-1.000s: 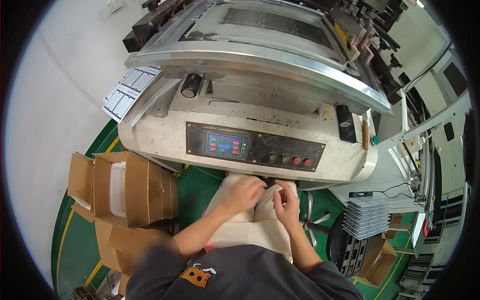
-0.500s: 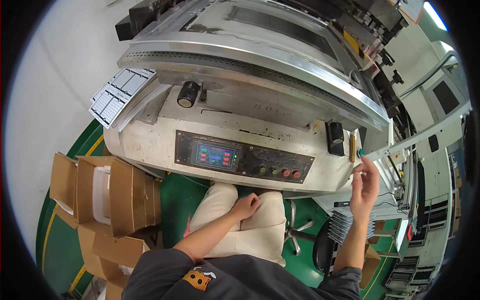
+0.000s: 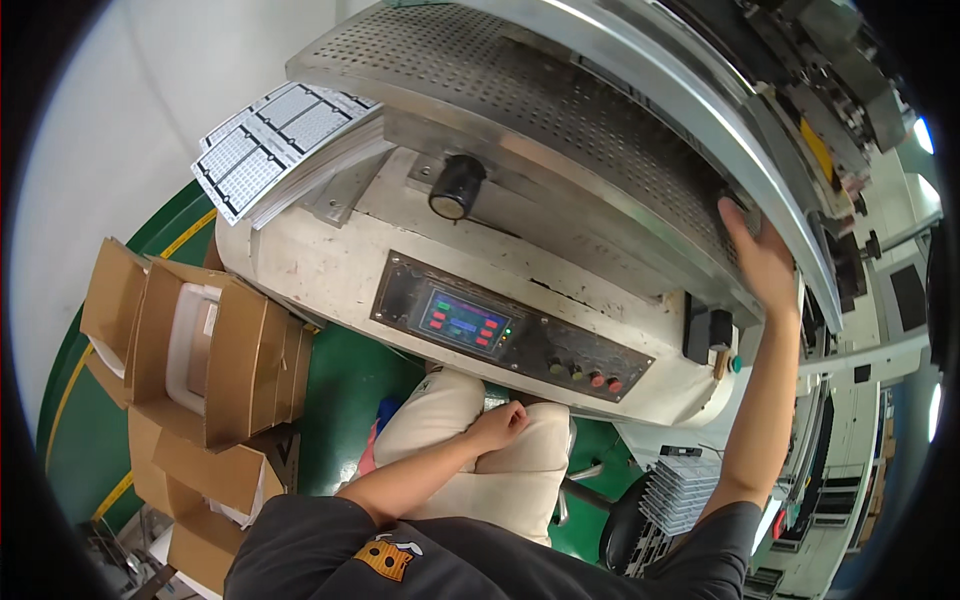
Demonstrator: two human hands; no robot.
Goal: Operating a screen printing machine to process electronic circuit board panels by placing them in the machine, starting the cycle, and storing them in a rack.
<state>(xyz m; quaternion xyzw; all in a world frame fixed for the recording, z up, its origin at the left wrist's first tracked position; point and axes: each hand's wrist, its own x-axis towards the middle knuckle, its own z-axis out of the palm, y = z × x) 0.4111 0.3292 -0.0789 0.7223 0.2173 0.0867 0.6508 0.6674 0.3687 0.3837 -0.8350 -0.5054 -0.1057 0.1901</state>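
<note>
My right hand (image 3: 768, 270) reaches into the gap between the perforated metal bed (image 3: 590, 140) and the raised silver frame (image 3: 745, 135) at the bed's right end. Its thumb is stretched out over the bed, apart from the palm; the other fingers are mostly hidden by the frame, and nothing shows in its grasp. On my lap rests my left hand (image 3: 500, 427), fingers curled in, with no object visible in it. Ahead of it, the machine's front carries a control panel (image 3: 520, 330) with a lit screen (image 3: 462, 322) and several coloured buttons.
A stack of printed sheets (image 3: 270, 150) leans at the machine's left end. Open cardboard boxes (image 3: 235, 365) stand on the green floor to my left. A black knob (image 3: 457, 188) juts out below the bed. Stacked grey trays (image 3: 680, 492) sit on a black stool at my right.
The frame has lifted away from the bed, uncovering its perforated top. My right hand has moved from beside the green button up and forward into the gap. My left hand stays on my lap.
</note>
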